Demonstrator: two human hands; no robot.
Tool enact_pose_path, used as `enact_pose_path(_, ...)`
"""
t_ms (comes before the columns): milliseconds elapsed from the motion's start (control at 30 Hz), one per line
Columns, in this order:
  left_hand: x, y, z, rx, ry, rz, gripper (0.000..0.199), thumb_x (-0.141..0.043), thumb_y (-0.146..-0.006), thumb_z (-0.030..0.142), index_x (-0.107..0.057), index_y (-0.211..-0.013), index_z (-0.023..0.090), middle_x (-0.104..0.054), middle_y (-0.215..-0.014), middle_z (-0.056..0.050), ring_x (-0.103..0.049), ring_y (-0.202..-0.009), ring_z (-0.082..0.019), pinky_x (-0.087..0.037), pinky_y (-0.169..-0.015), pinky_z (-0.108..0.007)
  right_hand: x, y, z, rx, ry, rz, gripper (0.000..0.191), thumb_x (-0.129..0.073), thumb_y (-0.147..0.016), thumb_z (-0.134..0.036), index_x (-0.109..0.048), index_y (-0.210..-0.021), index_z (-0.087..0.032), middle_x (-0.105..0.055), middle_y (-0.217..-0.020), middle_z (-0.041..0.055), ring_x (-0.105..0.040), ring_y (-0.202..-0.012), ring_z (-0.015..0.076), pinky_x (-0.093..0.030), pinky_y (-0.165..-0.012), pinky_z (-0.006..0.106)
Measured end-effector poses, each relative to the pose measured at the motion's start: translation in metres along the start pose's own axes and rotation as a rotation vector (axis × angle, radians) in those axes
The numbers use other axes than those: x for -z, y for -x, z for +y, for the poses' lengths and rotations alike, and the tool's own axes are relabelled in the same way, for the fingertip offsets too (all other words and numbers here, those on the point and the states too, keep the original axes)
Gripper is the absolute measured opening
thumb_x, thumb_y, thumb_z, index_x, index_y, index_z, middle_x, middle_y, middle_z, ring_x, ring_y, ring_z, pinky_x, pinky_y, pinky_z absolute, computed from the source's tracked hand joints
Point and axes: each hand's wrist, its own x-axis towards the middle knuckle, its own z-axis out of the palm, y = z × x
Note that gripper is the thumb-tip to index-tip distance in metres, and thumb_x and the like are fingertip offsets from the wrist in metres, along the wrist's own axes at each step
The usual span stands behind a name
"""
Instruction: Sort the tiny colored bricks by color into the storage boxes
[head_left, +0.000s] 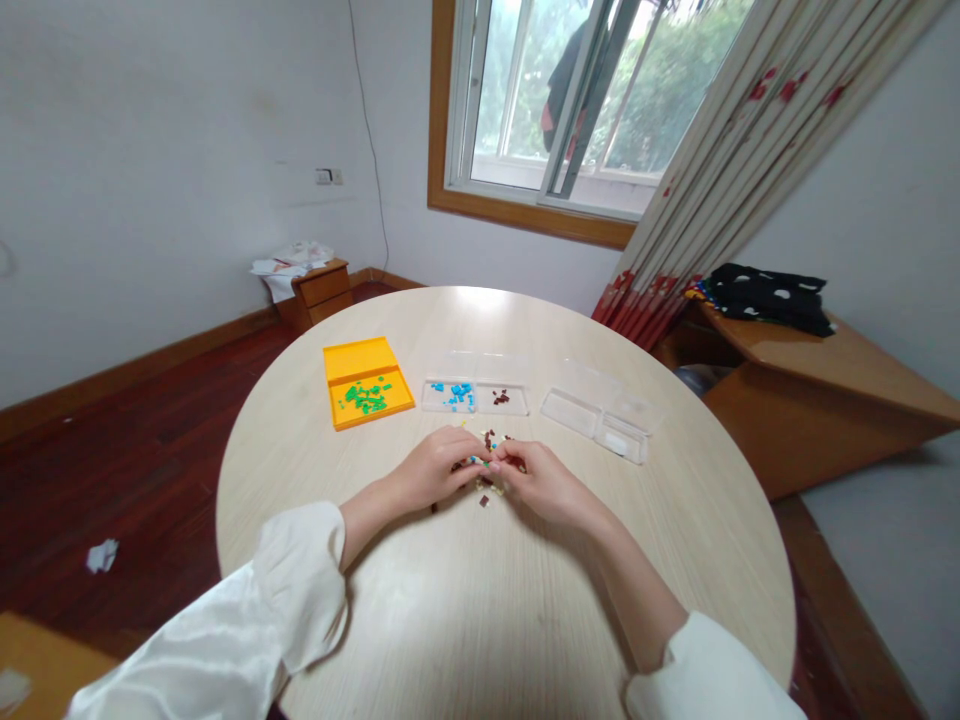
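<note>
My left hand (442,468) and my right hand (538,480) meet over a pile of small mixed pieces (491,440) on the round table. The fingertips of both hands are closed at the pile, with a bit of green showing between them; what each pinches is too small to name. A brown piece (484,501) lies just in front of the pile. Behind my left hand, an open yellow box (361,357) holds green pieces (367,396). Beside it, a clear box (448,408) has blue pieces (459,394) in its left part and brown pieces (501,397) in its right.
Another open clear box (571,413), with something white in its right part, stands on the table (465,610) at the right. Beyond the table are a small cabinet (324,287) at the left and a brown wooden desk (817,400) with black cloth (772,297) at the right.
</note>
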Motion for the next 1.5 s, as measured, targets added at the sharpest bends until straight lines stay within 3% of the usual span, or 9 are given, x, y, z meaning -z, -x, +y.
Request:
enact_pose_path(167,0.004,0.0,0.001,0.029,-0.013,-0.004,0.013,-0.052,-0.087,0.024,-0.063,-0.082,0.018,-0.067,-0.078,-0.004,-0.06,-0.078,-0.015,-0.045,-0.074,-0.028,0.001,-0.001,-0.001,0.011,-0.046,0.013,0.026,-0.045,-0.084,-0.029,-0.062,-0.073,-0.013,-0.06,-0.068,0.0015,-0.048,-0.063,0.0112,-0.035,-0.059,0.022)
enact_pose_path(267,0.014,0.0,-0.004,0.1,-0.054,0.086,0.011,-0.053,-0.084,0.022,-0.062,-0.079,0.018,-0.065,-0.077,-0.004,-0.058,-0.076,-0.016,-0.045,-0.071,-0.028,0.008,0.002,-0.005,-0.029,0.059,0.017,0.027,-0.045,-0.084,-0.028,-0.065,-0.075,-0.014,-0.062,-0.069,0.0026,-0.05,-0.064,0.0123,-0.035,-0.06,0.023)
enact_pose_path(467,0.055,0.002,-0.036,0.488,-0.321,0.428,0.007,-0.051,-0.076,0.017,-0.058,-0.074,0.017,-0.06,-0.073,-0.002,-0.053,-0.064,-0.015,-0.043,-0.063,-0.028,0.03,0.011,0.005,-0.187,0.278,-0.016,0.012,-0.054,-0.073,-0.018,-0.065,-0.07,-0.016,-0.064,-0.065,0.0022,-0.054,-0.061,0.0128,-0.033,-0.056,0.022)
enact_pose_path(600,0.083,0.009,-0.059,0.703,-0.483,0.529,0.004,-0.051,-0.07,0.015,-0.054,-0.072,0.017,-0.057,-0.07,-0.001,-0.053,-0.064,-0.016,-0.044,-0.065,-0.029,0.038,0.014,0.013,-0.236,0.397,-0.022,0.01,-0.055,-0.067,-0.014,-0.065,-0.068,-0.017,-0.065,-0.066,0.002,-0.054,-0.061,0.0127,-0.033,-0.054,0.022)
enact_pose_path(733,0.096,0.016,-0.071,0.82,-0.557,0.514,0.004,-0.051,-0.067,0.014,-0.052,-0.069,0.018,-0.057,-0.072,-0.003,-0.056,-0.073,-0.019,-0.045,-0.072,-0.032,0.038,0.015,0.011,-0.243,0.428,-0.061,0.012,-0.057,-0.065,-0.013,-0.066,-0.071,-0.017,-0.065,-0.066,0.0016,-0.053,-0.06,0.0125,-0.032,-0.054,0.022)
enact_pose_path(900,0.097,0.021,-0.08,0.914,-0.61,0.459,0.006,-0.051,-0.066,0.015,-0.053,-0.071,0.018,-0.059,-0.077,-0.005,-0.057,-0.08,-0.022,-0.046,-0.078,-0.034,0.034,0.014,0.007,-0.236,0.447,-0.072,0.014,-0.055,-0.069,-0.013,-0.067,-0.073,-0.017,-0.066,-0.07,0.0039,-0.055,-0.064,0.0135,-0.032,-0.056,0.022)
enact_pose_path(1233,0.09,0.022,-0.082,0.798,-0.592,0.484,0.017,-0.052,-0.072,0.015,-0.06,-0.086,0.016,-0.059,-0.082,-0.006,-0.058,-0.082,-0.021,-0.046,-0.079,-0.033,0.031,0.012,0.004,-0.216,0.502,-0.123,0.014,-0.053,-0.07,-0.01,-0.064,-0.067,-0.016,-0.065,-0.068,0.0041,-0.053,-0.061,0.0125,-0.029,-0.054,0.022)
enact_pose_path(1367,0.071,0.012,-0.062,0.589,-0.454,0.458,0.011,-0.052,-0.076,0.018,-0.06,-0.083,0.016,-0.061,-0.081,-0.005,-0.055,-0.073,-0.017,-0.046,-0.071,-0.03,0.031,0.011,0.002,-0.202,0.487,-0.08,0.013,-0.052,-0.073,-0.013,-0.063,-0.065,-0.016,-0.065,-0.067,0.0048,-0.053,-0.06,0.0129,-0.029,-0.054,0.023)
enact_pose_path(1500,0.038,0.004,-0.033,0.32,-0.234,0.311,0.01,-0.052,-0.082,0.021,-0.061,-0.083,0.016,-0.062,-0.081,-0.004,-0.054,-0.069,-0.014,-0.045,-0.069,-0.027,0.026,0.008,0.001,-0.129,0.342,0.041,0.018,-0.048,-0.08,-0.021,-0.063,-0.071,-0.016,-0.065,-0.068,0.0049,-0.054,-0.062,0.0136,-0.032,-0.057,0.023)
